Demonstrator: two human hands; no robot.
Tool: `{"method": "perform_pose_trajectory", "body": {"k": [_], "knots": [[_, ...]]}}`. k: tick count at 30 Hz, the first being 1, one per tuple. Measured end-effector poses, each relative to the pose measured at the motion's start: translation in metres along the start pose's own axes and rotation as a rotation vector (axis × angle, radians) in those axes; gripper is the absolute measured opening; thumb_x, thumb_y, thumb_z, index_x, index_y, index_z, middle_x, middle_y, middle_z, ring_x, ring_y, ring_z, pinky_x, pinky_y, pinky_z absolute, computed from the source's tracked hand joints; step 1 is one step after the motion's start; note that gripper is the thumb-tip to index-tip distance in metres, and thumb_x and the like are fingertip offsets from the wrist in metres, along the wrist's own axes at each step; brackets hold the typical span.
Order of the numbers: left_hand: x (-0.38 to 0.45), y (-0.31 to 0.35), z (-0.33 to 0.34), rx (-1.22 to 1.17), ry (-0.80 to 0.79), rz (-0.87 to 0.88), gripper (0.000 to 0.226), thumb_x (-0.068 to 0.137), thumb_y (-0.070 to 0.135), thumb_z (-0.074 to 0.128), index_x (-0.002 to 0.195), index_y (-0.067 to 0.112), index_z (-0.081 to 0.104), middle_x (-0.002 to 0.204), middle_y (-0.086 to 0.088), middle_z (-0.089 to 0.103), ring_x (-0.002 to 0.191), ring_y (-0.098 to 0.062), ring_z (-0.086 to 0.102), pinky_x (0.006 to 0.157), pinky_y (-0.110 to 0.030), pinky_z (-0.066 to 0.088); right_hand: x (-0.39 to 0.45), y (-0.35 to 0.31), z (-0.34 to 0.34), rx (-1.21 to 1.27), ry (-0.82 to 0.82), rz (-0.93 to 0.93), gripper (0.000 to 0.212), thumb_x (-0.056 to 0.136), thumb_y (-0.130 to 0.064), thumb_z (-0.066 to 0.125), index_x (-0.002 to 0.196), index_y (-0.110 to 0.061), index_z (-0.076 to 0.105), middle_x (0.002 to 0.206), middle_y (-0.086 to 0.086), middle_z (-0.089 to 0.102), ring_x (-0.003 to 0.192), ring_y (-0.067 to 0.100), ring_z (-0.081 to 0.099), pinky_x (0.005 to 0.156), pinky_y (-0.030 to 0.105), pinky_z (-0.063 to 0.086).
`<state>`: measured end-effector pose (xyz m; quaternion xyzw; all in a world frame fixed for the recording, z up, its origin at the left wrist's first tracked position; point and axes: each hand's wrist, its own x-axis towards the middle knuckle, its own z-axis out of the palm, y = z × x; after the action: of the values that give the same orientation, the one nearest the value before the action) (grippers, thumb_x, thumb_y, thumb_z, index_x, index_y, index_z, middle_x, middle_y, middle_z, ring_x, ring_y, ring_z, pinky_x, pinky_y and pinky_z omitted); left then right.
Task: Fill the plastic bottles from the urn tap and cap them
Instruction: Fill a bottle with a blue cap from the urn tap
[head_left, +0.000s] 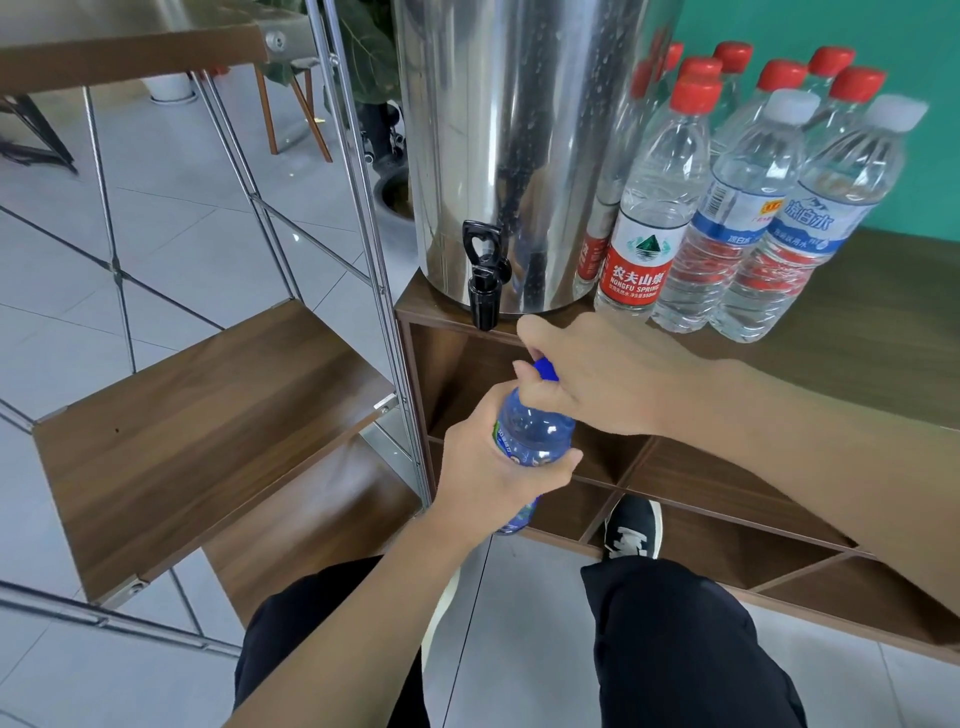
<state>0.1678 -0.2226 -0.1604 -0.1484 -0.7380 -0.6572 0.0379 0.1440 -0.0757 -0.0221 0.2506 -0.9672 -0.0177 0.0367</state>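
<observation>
Several capped bottles (691, 208) stand beside the urn (509, 145) on the cabinet top (883, 322), apparently finished. Below the tap (484, 283), my left hand (488, 467) grips the blue bottle (530, 436) while my right hand (587, 379) pinches its blue cap (546, 369); whether it's fully tightened, I can't tell.

The top of the steel urn (509, 130) is cut off by the upper edge. The right hand (597, 379) covers most of the blue cap (545, 369), and the left hand (498, 467) hides the middle of the blue bottle (535, 431). Rear red-capped bottles (732, 57) are partly hidden behind the front ones.
</observation>
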Motion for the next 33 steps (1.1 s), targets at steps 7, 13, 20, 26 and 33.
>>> {"method": "perform_pose_trajectory", "body": {"k": [7, 13, 20, 26, 33], "knots": [[0.0, -0.003, 0.004, 0.064, 0.12, 0.032, 0.063, 0.071, 0.015, 0.096, 0.124, 0.019, 0.062, 0.107, 0.005, 0.075, 0.101, -0.012, 0.073, 0.091, -0.024, 0.058, 0.0, -0.009, 0.014, 0.082, 0.117, 0.125, 0.037, 0.1, -0.054, 0.036, 0.096, -0.017, 0.037, 0.062, 0.004, 0.041, 0.058, 0.028, 0.047, 0.053, 0.035, 0.033], [0.003, 0.004, 0.005, 0.009, 0.084, -0.05, 0.065, 0.07, 0.016, 0.096, 0.122, 0.032, 0.06, 0.107, 0.009, 0.074, 0.101, -0.015, 0.073, 0.09, -0.034, 0.061, -0.023, 0.015, 0.021, 0.271, 0.186, 0.164, 0.062, 0.087, -0.079, 0.024, 0.094, -0.026, 0.054, 0.061, -0.008, 0.053, 0.058, 0.008, 0.05, 0.056, 0.032, 0.04], [0.011, 0.024, 0.018, -0.011, 0.1, -0.066, 0.068, 0.069, 0.011, 0.096, 0.118, 0.038, 0.059, 0.105, 0.018, 0.073, 0.098, -0.008, 0.072, 0.088, -0.024, 0.058, -0.07, 0.067, 0.041, 0.308, 0.153, 0.426, 0.058, 0.088, -0.08, 0.026, 0.093, -0.032, 0.059, 0.078, -0.016, 0.062, 0.075, 0.004, 0.058, 0.065, 0.029, 0.045], [0.022, 0.056, 0.057, 0.009, 0.031, -0.051, 0.068, 0.067, 0.018, 0.098, 0.122, 0.034, 0.06, 0.109, 0.016, 0.074, 0.101, -0.008, 0.072, 0.094, -0.038, 0.06, -0.125, 0.114, 0.06, 0.317, 0.115, 0.554, 0.051, 0.09, -0.077, 0.032, 0.098, -0.035, 0.06, 0.101, -0.016, 0.06, 0.103, 0.012, 0.055, 0.087, 0.041, 0.054], [0.053, 0.118, 0.128, -0.084, -0.034, -0.003, 0.069, 0.069, 0.017, 0.096, 0.127, 0.027, 0.06, 0.117, 0.01, 0.073, 0.109, -0.01, 0.07, 0.101, -0.042, 0.057, -0.181, 0.161, 0.064, 0.238, 0.103, 0.66, 0.062, 0.095, -0.07, 0.037, 0.133, -0.027, 0.059, 0.139, -0.01, 0.052, 0.134, 0.018, 0.041, 0.111, 0.039, 0.034]]}}
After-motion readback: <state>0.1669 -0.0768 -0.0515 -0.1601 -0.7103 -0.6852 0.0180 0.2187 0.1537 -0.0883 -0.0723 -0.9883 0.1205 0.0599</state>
